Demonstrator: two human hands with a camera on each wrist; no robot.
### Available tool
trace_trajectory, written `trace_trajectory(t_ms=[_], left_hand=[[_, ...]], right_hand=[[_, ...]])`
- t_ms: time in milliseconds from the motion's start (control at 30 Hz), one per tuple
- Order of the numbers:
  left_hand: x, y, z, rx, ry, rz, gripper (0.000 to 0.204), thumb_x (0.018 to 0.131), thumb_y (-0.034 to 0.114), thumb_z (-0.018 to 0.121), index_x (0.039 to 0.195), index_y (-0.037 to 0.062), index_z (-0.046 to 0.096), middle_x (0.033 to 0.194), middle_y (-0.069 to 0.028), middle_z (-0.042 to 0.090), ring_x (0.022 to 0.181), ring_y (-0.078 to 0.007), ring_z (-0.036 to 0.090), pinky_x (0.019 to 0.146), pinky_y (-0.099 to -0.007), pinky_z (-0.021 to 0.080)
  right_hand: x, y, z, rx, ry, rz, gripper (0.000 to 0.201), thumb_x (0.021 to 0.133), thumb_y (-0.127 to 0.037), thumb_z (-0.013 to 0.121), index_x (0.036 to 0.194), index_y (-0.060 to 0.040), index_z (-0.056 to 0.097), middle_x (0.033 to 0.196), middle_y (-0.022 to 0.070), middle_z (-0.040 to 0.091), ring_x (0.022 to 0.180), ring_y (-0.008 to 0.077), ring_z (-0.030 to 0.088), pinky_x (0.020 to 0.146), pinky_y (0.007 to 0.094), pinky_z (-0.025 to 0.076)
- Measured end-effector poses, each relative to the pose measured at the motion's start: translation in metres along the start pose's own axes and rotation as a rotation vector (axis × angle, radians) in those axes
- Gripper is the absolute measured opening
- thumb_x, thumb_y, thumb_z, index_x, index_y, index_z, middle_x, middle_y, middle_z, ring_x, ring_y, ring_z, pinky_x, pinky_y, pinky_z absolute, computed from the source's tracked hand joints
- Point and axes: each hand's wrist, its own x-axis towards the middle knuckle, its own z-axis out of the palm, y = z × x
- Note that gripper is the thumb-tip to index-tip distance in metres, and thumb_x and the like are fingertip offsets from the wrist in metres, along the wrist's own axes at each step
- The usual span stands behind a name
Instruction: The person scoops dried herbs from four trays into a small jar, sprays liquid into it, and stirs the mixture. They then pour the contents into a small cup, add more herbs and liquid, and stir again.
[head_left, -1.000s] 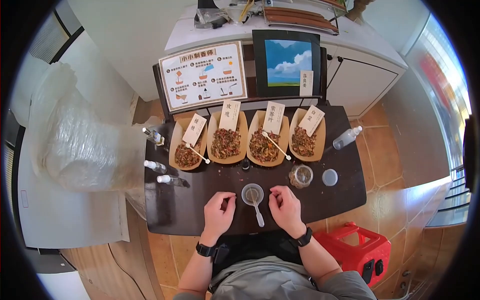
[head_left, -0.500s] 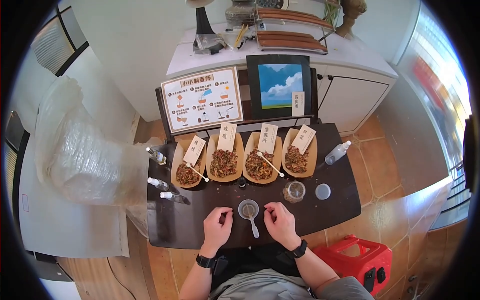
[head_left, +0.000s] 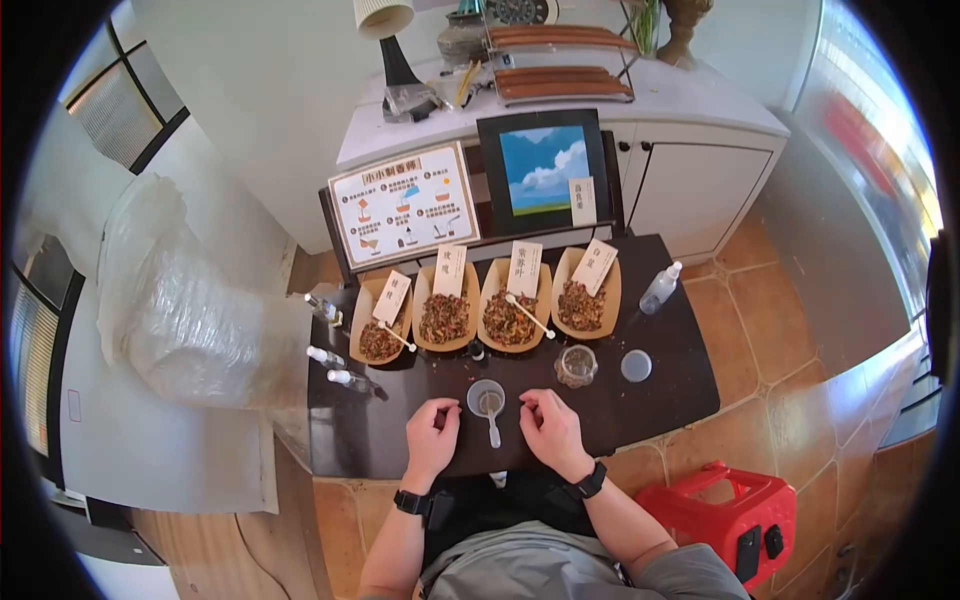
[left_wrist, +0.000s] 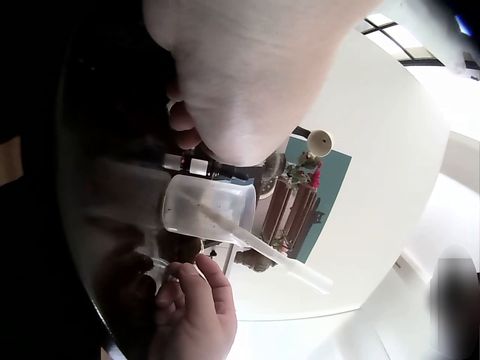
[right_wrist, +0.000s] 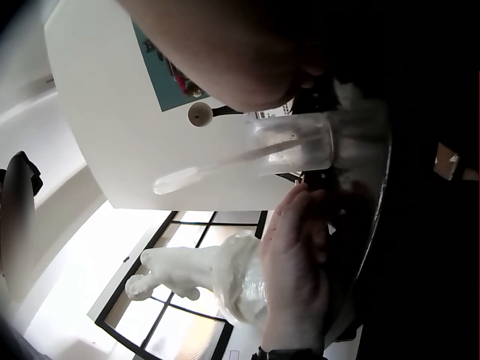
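Note:
A clear plastic cup point(head_left: 480, 394) stands upright on the dark table point(head_left: 650, 395), with a translucent dropper point(head_left: 494, 434) leaning over its near rim. My left hand point(head_left: 433, 436) rests just left of it, fingers loosely curled and empty. On the cup's other side lies my right hand point(head_left: 553, 434), likewise curled loosely around nothing. Neither touches the cup point(left_wrist: 214, 206), which in the left wrist view stands between my left palm point(left_wrist: 247, 82) and my right hand point(left_wrist: 196, 311). The right wrist view shows the dropper point(right_wrist: 225, 161) slanting out of it.
Behind are paper trays of dried plant bits point(head_left: 443, 318), a small dark bottle point(head_left: 476, 350), a glass jar point(head_left: 576, 367) and a round lid point(head_left: 636, 366). Spray bottles point(head_left: 347, 380) stand left, another point(head_left: 660, 288) right. A red stool point(head_left: 715, 520) is on the floor.
The head view has tilted and shifted, showing more of the white cabinet top and a lamp. Both hands keep their places beside the cup.

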Motion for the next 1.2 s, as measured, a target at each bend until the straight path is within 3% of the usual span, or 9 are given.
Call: trace_trajectory(t_ms=[33, 100, 167, 233, 267, 733, 1033, 1100, 1200], left_hand=[[-0.001, -0.001, -0.001, 0.014, -0.007, -0.015, 0.008, 0.094, 0.003, 0.073, 0.102, 0.0016, 0.074, 0.082, -0.0064, 0.073, 0.062, -0.0093, 0.058, 0.061, -0.0263, 0.048], [-0.001, -0.002, 0.0, 0.003, -0.011, -0.029, 0.008, 0.094, 0.003, 0.073, 0.102, 0.0014, 0.074, 0.082, -0.0056, 0.073, 0.062, -0.0086, 0.058, 0.061, -0.0258, 0.048], [-0.001, -0.003, 0.001, 0.002, -0.01, -0.037, 0.008, 0.094, 0.002, 0.073, 0.102, 0.0013, 0.074, 0.082, -0.0052, 0.073, 0.062, -0.0083, 0.058, 0.06, -0.0256, 0.048], [-0.001, -0.004, 0.0, 0.013, -0.021, -0.043, 0.008, 0.094, 0.002, 0.073, 0.102, 0.0015, 0.074, 0.081, -0.0051, 0.073, 0.062, -0.008, 0.058, 0.06, -0.0252, 0.048], [-0.001, -0.004, 0.0, 0.019, -0.023, -0.046, 0.008, 0.094, 0.002, 0.073, 0.102, 0.0015, 0.074, 0.081, -0.0051, 0.073, 0.062, -0.008, 0.058, 0.06, -0.0252, 0.048], [0.002, 0.013, -0.003, -0.023, -0.019, -0.037, 0.007, 0.093, 0.0, 0.072, 0.1, 0.0027, 0.073, 0.084, -0.006, 0.071, 0.063, -0.0096, 0.06, 0.059, -0.0254, 0.049], [0.0, 0.01, -0.005, -0.012, -0.058, -0.076, 0.007, 0.096, 0.001, 0.07, 0.103, 0.002, 0.073, 0.087, -0.0035, 0.073, 0.069, -0.0056, 0.063, 0.062, -0.0229, 0.048], [0.002, 0.009, -0.002, -0.076, -0.008, -0.035, 0.008, 0.092, 0.001, 0.073, 0.1, 0.0033, 0.073, 0.081, -0.006, 0.068, 0.06, -0.0118, 0.057, 0.058, -0.0278, 0.047], [0.002, 0.009, -0.003, -0.076, -0.021, -0.032, 0.008, 0.092, 0.002, 0.073, 0.1, 0.0035, 0.073, 0.081, -0.0057, 0.068, 0.059, -0.0119, 0.057, 0.058, -0.0279, 0.047]], right_hand=[[0.0, 0.0, 0.0, 0.011, -0.007, 0.017, 0.02, 0.089, 0.002, 0.07, 0.108, -0.0029, 0.066, 0.09, 0.0128, 0.067, 0.071, 0.0287, 0.069, 0.064, 0.037, 0.057], [0.0, 0.001, 0.0, 0.041, 0.024, -0.017, 0.019, 0.09, 0.004, 0.07, 0.108, -0.0019, 0.067, 0.085, 0.0087, 0.065, 0.063, 0.0186, 0.064, 0.058, 0.0312, 0.052], [0.0, 0.001, -0.001, 0.055, 0.019, -0.015, 0.019, 0.09, 0.004, 0.07, 0.108, -0.0015, 0.066, 0.085, 0.0087, 0.065, 0.063, 0.0185, 0.064, 0.058, 0.0311, 0.052], [0.0, 0.0, -0.004, 0.064, -0.038, 0.037, 0.022, 0.089, 0.004, 0.07, 0.11, -0.0021, 0.065, 0.09, 0.013, 0.067, 0.072, 0.0295, 0.069, 0.064, 0.0374, 0.056], [0.0, -0.001, -0.005, 0.07, -0.039, 0.042, 0.022, 0.089, 0.004, 0.07, 0.11, -0.0021, 0.065, 0.09, 0.013, 0.067, 0.072, 0.0295, 0.069, 0.064, 0.0374, 0.056], [0.004, -0.001, -0.005, 0.055, -0.098, 0.038, 0.019, 0.091, 0.004, 0.071, 0.108, -0.0019, 0.066, 0.085, 0.0092, 0.065, 0.061, 0.0176, 0.062, 0.055, 0.031, 0.05], [0.002, 0.003, -0.002, -0.015, -0.127, 0.042, 0.018, 0.092, 0.002, 0.07, 0.109, -0.0024, 0.066, 0.085, 0.0089, 0.065, 0.063, 0.0186, 0.062, 0.058, 0.0319, 0.05], [0.003, 0.001, 0.0, -0.014, -0.109, 0.065, 0.02, 0.091, 0.003, 0.07, 0.109, -0.0024, 0.066, 0.086, 0.0097, 0.065, 0.064, 0.0205, 0.063, 0.059, 0.0336, 0.051], [0.003, -0.002, 0.0, -0.022, -0.081, 0.065, 0.019, 0.091, 0.004, 0.069, 0.11, -0.0012, 0.066, 0.087, 0.0091, 0.066, 0.063, 0.0179, 0.062, 0.057, 0.0311, 0.05]])
